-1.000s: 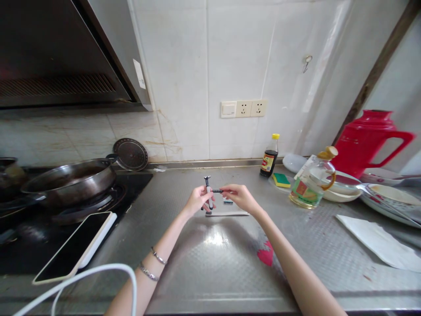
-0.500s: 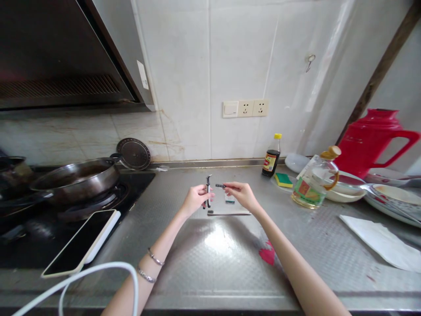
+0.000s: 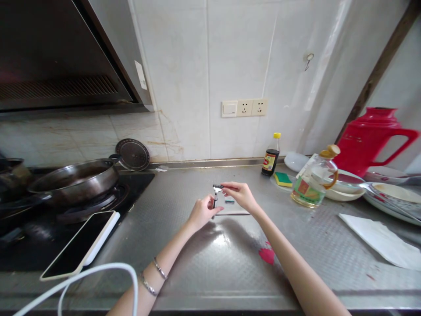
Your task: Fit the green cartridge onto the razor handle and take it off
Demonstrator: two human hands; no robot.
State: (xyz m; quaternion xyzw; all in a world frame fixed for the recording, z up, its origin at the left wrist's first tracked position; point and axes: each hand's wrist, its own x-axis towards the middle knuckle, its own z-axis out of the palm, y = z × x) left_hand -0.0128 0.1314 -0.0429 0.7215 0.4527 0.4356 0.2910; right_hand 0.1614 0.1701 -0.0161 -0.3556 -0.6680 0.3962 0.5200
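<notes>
My left hand (image 3: 200,212) is closed around the handle of an upright razor (image 3: 215,203). At the top of the razor sits a small dark blade cartridge (image 3: 217,186), pinched at its right end by the fingertips of my right hand (image 3: 241,195). The cartridge touches the razor's neck; whether it is locked on cannot be told. Just beyond the hands, a thin pale toothbrush (image 3: 236,214) lies on the steel counter (image 3: 184,184), its bristle end hidden by my left hand. A small flat piece with a dark edge (image 3: 229,200) lies behind it, partly covered by my right hand.
To the left are a phone (image 3: 79,245) with a white cable (image 3: 108,266) and a pan (image 3: 75,180) on the stove. On the right stand a soy sauce bottle (image 3: 270,156), a sponge (image 3: 283,179), an oil jug (image 3: 309,186), a red thermos (image 3: 366,142) and white paper (image 3: 378,241).
The cartridge, held apart to the right of the razor earlier, now sits across its top. My left hand has moved right and lower on the handle, and the razor has turned.
</notes>
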